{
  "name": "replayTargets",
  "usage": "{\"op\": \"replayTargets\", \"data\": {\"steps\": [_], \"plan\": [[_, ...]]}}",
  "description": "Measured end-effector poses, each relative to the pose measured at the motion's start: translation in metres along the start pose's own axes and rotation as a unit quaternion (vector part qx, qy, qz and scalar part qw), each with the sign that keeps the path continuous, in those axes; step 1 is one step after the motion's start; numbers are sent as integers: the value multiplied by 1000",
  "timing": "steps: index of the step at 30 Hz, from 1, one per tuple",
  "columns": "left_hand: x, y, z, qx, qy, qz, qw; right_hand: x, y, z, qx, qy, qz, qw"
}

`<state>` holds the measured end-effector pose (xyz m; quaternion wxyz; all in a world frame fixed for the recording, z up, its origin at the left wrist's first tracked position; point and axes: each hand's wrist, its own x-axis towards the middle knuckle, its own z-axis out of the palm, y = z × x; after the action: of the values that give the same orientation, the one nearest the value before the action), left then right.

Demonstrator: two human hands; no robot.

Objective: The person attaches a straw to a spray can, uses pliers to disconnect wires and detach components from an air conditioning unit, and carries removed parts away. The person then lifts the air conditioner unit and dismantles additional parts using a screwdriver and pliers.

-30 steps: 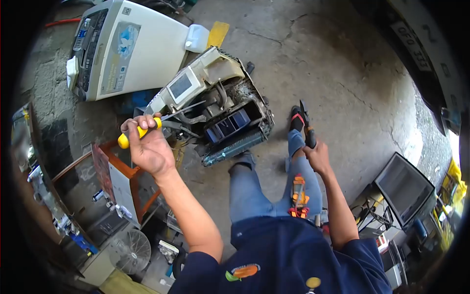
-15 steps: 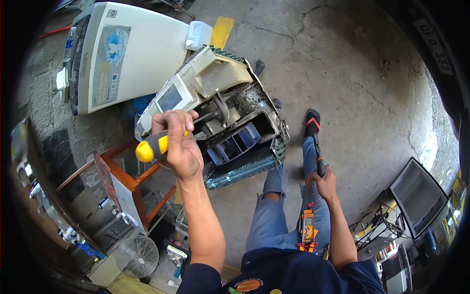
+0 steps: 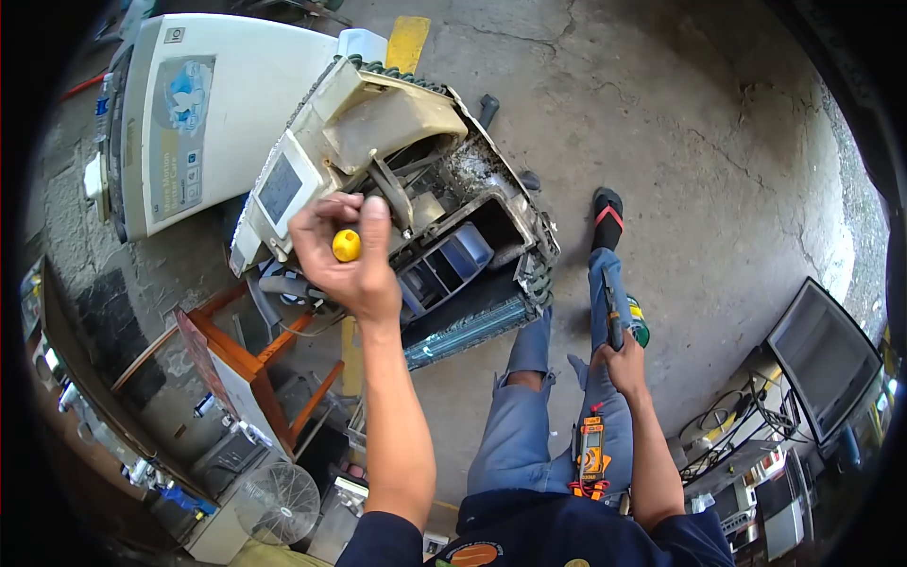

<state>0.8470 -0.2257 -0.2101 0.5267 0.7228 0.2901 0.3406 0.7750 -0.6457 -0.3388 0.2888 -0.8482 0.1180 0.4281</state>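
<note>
An opened window air conditioner (image 3: pixel 397 123) sits tilted on the floor, showing its blue blower wheel (image 3: pixel 447 271) and the finned coil (image 3: pixel 468 331) along its near edge. Over its left side, my left hand (image 3: pixel 345 250) is closed around a screwdriver (image 3: pixel 347 246). Only the yellow butt of the handle shows, facing me; the shaft is hidden behind the hand. Beside my right thigh, my right hand (image 3: pixel 622 364) grips a long dark hand tool (image 3: pixel 614 307) pointing away from me; its exact kind is unclear. An orange clamp meter (image 3: pixel 591 452) rests at my right thigh.
A white washing machine (image 3: pixel 246 104) stands at the left, with a white jug (image 3: pixel 362 43) behind it. A wooden stool (image 3: pixel 241 369) and a fan (image 3: pixel 277 501) are at lower left. A monitor (image 3: pixel 824 359) with cables stands at right. A green can (image 3: pixel 637 326) is beside my leg.
My left hand has turned the screwdriver so its handle end faces me, and has moved slightly up. The tool in my right hand has tilted slightly. The green can has come into view.
</note>
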Motion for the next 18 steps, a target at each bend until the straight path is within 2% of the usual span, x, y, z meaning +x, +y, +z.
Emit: {"op": "replayTargets", "data": {"steps": [3,8,12,18], "plan": [[-7,-7,4,71,-3,39,997,3,-3,3,14,-9,20,1000],[-6,-21,-2,-45,42,17,998,5,11,7,8,-25,41,999],[-7,-23,4,33,34,-1,999,8,11,12,-15,-8,35,999],[-6,-22,4,71,44,7,996,9,20,15,-1,-34,19,999]]}}
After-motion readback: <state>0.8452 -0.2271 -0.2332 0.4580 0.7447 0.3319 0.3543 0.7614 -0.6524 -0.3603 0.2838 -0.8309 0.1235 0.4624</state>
